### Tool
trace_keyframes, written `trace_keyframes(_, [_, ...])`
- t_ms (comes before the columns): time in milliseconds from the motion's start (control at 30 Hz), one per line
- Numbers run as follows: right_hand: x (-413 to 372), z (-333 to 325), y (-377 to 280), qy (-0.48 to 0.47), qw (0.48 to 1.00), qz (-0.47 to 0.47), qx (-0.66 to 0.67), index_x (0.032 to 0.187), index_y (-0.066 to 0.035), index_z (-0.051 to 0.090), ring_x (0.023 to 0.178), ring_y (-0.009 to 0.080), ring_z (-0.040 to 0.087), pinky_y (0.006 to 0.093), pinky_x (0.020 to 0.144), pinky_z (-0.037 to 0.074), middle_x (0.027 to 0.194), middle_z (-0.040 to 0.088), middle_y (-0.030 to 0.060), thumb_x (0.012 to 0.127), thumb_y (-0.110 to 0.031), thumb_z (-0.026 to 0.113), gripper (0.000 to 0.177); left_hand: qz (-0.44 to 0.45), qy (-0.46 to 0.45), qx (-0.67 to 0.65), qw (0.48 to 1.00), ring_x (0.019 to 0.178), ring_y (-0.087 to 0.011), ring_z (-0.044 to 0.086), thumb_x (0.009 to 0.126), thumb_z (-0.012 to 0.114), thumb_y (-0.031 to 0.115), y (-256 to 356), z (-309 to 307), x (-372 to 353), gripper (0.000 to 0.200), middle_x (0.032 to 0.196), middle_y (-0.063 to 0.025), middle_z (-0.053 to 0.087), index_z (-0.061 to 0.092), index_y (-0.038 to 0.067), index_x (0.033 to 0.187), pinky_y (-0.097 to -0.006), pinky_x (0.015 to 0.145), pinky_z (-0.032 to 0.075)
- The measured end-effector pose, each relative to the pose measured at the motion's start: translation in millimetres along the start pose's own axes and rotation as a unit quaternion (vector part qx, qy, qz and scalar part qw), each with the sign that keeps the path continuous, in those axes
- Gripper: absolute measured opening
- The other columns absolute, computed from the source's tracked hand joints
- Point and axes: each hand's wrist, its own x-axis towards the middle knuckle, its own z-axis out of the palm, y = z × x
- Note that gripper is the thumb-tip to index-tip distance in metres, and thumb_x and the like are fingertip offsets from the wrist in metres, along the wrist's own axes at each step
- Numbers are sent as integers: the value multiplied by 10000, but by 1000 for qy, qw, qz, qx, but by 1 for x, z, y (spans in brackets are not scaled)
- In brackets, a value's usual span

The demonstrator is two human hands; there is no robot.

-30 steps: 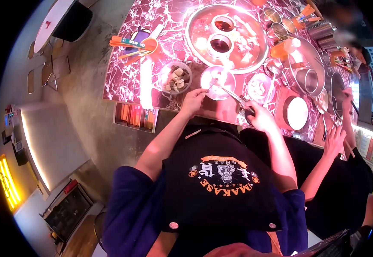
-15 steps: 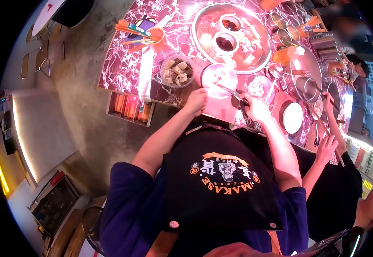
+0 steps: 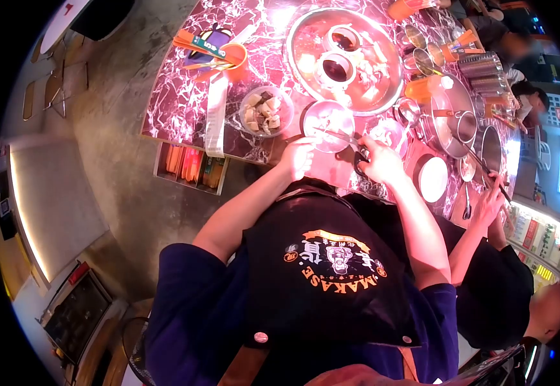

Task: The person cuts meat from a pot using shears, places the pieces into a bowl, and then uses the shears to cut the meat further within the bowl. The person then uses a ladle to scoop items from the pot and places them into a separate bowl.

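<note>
My right hand (image 3: 383,159) is closed around the dark handles of scissors (image 3: 339,134), whose blades point left across a round bowl (image 3: 350,117). Pale, overexposed food lies in the bowl. At its near left rim, my left hand (image 3: 298,156) is closed in a pinch close to the blade tips; anything between its fingers is too small to make out. Left of the bowl sits a clear tub (image 3: 291,121) of brown and pale chunks. Another bowl (image 3: 403,134) with pale pieces stands beyond my right hand.
A large round tray (image 3: 291,55) with two cups of dark sauce is at the back. An orange cup (image 3: 236,61) holds utensils at left. Pots, cups and a white-lidded container (image 3: 432,179) crowd the right, where a co-worker's hand (image 3: 489,202) holds a long dark utensil.
The view has shifted slightly. My scissors remain over the bowl, their handles a little lower. The co-worker's hands at right have come closer together around the long utensil.
</note>
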Motion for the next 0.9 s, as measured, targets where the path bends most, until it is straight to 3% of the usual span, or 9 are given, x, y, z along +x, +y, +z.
trace_keyframes(133, [10, 17, 17, -4, 999, -12, 33, 1242, -142, 599, 1055, 366, 666, 451, 912, 528, 1085, 709, 158, 795, -193, 707, 463, 11, 9, 18, 1000, 479, -44, 321, 1022, 471, 90, 0, -4, 10, 286, 673, 64, 419, 616, 100, 1267, -207, 419, 257])
trace_keyframes(267, [4, 14, 38, -19, 997, -57, 42, 1262, -134, 586, 1059, 372, 664, 449, 891, 523, 1076, 704, 188, 817, -124, 666, 452, 85, 17, 32, 996, 488, -29, 355, 1002, 502, 60, -10, -7, 17, 271, 695, 65, 467, 631, 83, 1240, -201, 421, 263])
trace_keyframes(367, [-29, -24, 19, -68, 996, 43, 38, 1274, -127, 562, 1083, 365, 659, 455, 915, 514, 1126, 690, 201, 795, -189, 688, 499, 58, 26, 17, 998, 479, -32, 329, 1010, 491, 66, -2, -7, 10, 275, 671, 69, 440, 625, 83, 1250, -200, 422, 257])
trace_keyframes(533, [-25, -31, 0, -35, 997, 64, -8, 1293, -121, 540, 1088, 349, 662, 456, 952, 508, 1160, 681, 195, 770, -289, 719, 577, 51, 22, 7, 998, 448, -42, 330, 1006, 514, 97, -4, -7, 13, 233, 631, 73, 445, 653, 90, 1192, -210, 394, 250])
trace_keyframes(600, [-10, -22, -9, 13, 998, 32, -61, 1296, -152, 549, 1089, 366, 660, 465, 944, 518, 1114, 691, 197, 754, -294, 724, 587, 51, 27, 15, 998, 448, -42, 328, 1009, 510, 97, -6, -1, 13, 226, 631, 73, 444, 652, 93, 1186, -210, 395, 249])
trace_keyframes(733, [15, -18, -15, -17, 997, 29, -72, 1273, -136, 584, 1099, 366, 655, 462, 929, 526, 1152, 687, 178, 770, -252, 704, 530, 59, 33, 46, 997, 458, -41, 328, 1018, 490, 86, -7, 4, 11, 224, 645, 72, 434, 643, 90, 1182, -215, 405, 255])
trace_keyframes(900, [18, -18, -1, -35, 998, -1, -57, 1226, -102, 608, 1055, 370, 667, 461, 914, 525, 1061, 711, 204, 776, -128, 681, 457, 79, 23, 76, 994, 469, -42, 329, 1021, 477, 82, -11, 0, 13, 228, 661, 71, 435, 636, 91, 1185, -216, 414, 256])
